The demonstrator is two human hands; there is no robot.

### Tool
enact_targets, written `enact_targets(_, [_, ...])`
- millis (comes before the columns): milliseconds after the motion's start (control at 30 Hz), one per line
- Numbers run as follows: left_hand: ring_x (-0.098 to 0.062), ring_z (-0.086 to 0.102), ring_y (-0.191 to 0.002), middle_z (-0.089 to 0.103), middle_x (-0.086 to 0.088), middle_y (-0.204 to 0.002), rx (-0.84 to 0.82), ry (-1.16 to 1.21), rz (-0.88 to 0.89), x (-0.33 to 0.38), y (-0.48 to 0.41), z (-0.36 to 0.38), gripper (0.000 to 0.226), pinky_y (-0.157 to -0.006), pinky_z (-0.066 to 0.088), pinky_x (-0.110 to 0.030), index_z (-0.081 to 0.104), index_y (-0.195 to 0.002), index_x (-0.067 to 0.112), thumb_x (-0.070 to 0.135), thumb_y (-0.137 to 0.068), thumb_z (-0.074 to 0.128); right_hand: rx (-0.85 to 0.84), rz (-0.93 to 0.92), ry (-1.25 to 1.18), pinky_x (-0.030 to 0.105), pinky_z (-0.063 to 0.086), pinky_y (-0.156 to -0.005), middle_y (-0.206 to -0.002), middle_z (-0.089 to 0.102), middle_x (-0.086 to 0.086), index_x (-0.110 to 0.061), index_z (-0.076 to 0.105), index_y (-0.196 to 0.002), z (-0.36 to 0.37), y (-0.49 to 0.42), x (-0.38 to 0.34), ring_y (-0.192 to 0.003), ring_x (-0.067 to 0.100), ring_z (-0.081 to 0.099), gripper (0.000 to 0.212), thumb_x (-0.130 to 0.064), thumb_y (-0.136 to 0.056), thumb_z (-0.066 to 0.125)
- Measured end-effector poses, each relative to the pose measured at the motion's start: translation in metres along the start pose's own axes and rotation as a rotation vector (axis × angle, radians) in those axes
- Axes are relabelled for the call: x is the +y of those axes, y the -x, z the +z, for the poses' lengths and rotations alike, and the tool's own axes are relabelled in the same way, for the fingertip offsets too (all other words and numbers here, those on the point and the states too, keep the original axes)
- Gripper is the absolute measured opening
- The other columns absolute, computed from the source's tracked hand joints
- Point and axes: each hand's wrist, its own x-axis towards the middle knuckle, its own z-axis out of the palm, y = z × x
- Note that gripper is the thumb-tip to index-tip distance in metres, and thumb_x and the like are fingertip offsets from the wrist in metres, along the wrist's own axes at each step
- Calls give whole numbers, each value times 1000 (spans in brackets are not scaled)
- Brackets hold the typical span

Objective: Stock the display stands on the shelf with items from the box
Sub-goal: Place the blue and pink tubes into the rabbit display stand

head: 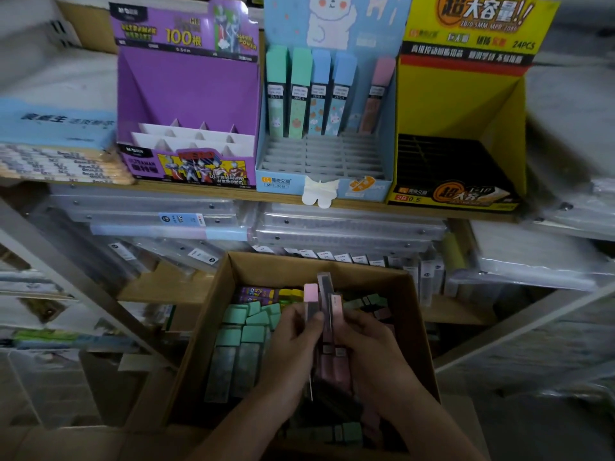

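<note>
Because the light is low and the edges of the view smear, we cannot read the stock in clear wrappers stacked under the shelf (199, 193). Nor can we count the dark cases at the near end of the cardboard box (213, 311). Both forearms are cut off by the near edge. The hands cover the lower part of what they hold, so we cannot tell how many pieces make up the bundle.

Hands: close together above the middle of the box. The left hand (296, 331) pinches a pink-capped case (311, 292) upright between thumb and fingers. The right hand (362, 341) is curled round a bundle of pink cases (334, 314), just beside that one.

Box: open-topped, below the shelf and nearer to us. We note green-capped cases (239, 332) lying in loose rows in its left half, and purple and yellow cases (266, 292) at the far side. Pink and dark ones lie right and near, partly under the hands.

Shelf, left to right:
- Purple display stand (186, 84): white dividers showing.
- Blue display stand (332, 154): five cases upright in the far row, two green, two blue, a gap, then one pink at the right. Nearer slots show bare grey dividers.
- Yellow display stand (466, 104): black slotted tray, too dark for us to make out its contents.
</note>
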Motion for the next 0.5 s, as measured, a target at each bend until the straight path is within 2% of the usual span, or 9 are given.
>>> enact_targets(67, [-20, 73, -100, 76, 1, -104, -30, 20, 37, 6, 4, 0, 34, -93, 55, -56, 67, -106, 36, 58, -80, 65, -9, -3, -30, 65, 46, -102, -117, 70, 24, -7, 73, -114, 4, 1, -6, -111, 41, 67, 29, -22, -90, 64])
enact_targets(200, [-28, 71, -110, 74, -7, -116, -121, 127, 31, 18, 9, 0, 34, -97, 53, -61, 66, -116, 29, 44, -86, 71, 2, -37, 18, 61, 48, -102, -115, 72, 21, -10, 74, -114, 15, 9, -20, -111, 37, 69, 26, -17, -97, 57])
enact_targets(333, [-31, 73, -104, 75, -15, -112, -127, 245, 45, 31, 11, -2, 20, -81, 61, -41, 68, -117, 18, 18, -97, 65, 13, -65, 70, 59, 53, -97, -113, 74, 18, -12, 74, -115, 23, 12, -32, -108, 35, 70, 24, -14, -101, 54])
enact_targets(500, [-30, 74, -101, 75, -13, -112, -117, 275, 68, 46, 12, -5, 29, -77, 58, -42, 64, -122, 16, 26, -95, 63, 33, -76, 81, 62, 55, -91, -108, 74, 20, -10, 74, -112, 32, 15, -43, -103, 40, 71, 22, -19, -100, 58])
